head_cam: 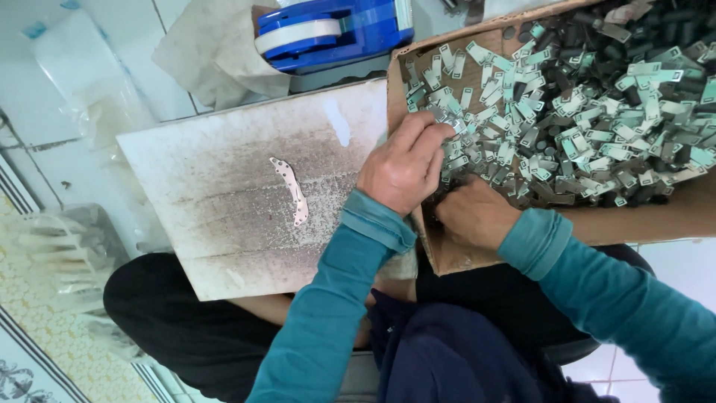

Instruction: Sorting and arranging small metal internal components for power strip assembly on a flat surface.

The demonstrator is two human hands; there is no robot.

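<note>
Filling the cardboard box (418,82) at the upper right of the frame, a heap of small flat metal pieces (582,112), pale green and dark grey, is seen piled thick from wall to wall, so that the greater part of the stock appears not yet taken out. The left hand (405,166) is reached over the near left wall of the box, its fingers curled down into the edge of the heap and pinched on a few of the pieces; how many are gripped cannot be told. The right hand (476,215) is sunk lower at the near corner of the box, knuckles up, its fingers hidden among the pieces, so that whether it is clenched on anything cannot be told. Just left of the box, at the middle of the frame, a worn whitish board (216,186) is laid across the person's lap, and on it a single curved metal strip with small holes (291,190) is seen lying alone, well apart from both hands; nothing else is set out on the board, which suggests that little has been laid down there so far. Beyond the board, at the top centre, a blue tape dispenser (335,30) is stood beside a crumpled sheet of paper (216,52), and clear plastic bags (60,254) are heaped on the tiled floor at the lower left.
</note>
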